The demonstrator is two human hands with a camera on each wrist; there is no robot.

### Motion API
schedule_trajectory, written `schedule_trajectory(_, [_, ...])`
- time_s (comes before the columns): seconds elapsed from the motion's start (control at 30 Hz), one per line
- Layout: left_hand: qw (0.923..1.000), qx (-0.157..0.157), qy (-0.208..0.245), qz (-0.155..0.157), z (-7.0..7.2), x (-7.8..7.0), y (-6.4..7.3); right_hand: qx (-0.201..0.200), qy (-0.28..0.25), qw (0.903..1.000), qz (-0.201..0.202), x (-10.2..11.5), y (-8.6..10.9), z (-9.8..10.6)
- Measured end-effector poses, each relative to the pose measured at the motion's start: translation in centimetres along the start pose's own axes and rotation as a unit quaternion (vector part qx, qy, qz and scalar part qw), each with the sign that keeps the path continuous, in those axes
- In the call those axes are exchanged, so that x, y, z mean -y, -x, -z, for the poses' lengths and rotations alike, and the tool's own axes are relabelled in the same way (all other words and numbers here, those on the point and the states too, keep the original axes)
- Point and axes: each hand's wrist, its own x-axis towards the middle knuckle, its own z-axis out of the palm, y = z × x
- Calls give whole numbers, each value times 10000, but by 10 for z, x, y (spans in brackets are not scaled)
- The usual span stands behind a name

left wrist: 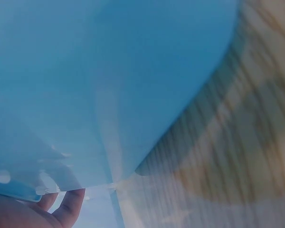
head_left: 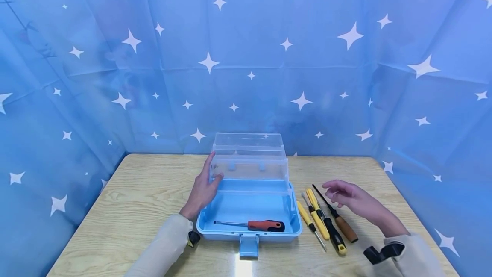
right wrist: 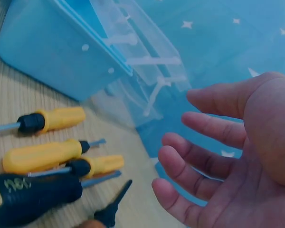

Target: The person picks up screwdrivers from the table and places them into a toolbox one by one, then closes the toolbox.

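A light-blue toolbox [head_left: 249,236] stands on the table with its clear tiered trays [head_left: 250,153] raised at the back. My left hand [head_left: 203,189] grips its left edge, thumb on the inner side; in the left wrist view the outer wall hides most of the fingers. Inside the box lies a red-and-black screwdriver [head_left: 265,225]. My right hand [head_left: 355,200] hovers with loosely bent fingers, holding nothing, above and right of several screwdrivers. Among these are yellow-handled ones [right wrist: 42,156], a black-and-yellow one [head_left: 335,236] and one with a brown handle [head_left: 346,228].
A wooden table [head_left: 146,195] carries everything. Blue fabric with white stars [head_left: 250,54] hangs behind it and along both sides. The box's front latch [head_left: 249,247] hangs down toward the near edge.
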Motion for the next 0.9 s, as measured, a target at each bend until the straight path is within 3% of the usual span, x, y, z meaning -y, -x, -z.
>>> schedule_trajectory(0.53, [10000,-8,3,13,0,1,-1,85,-443,9975,-552,-42,12,10])
schedule_trajectory(0.9, [10000,12,-26,-1,0,0,0,251,-702,9931,-909,-58,12,4])
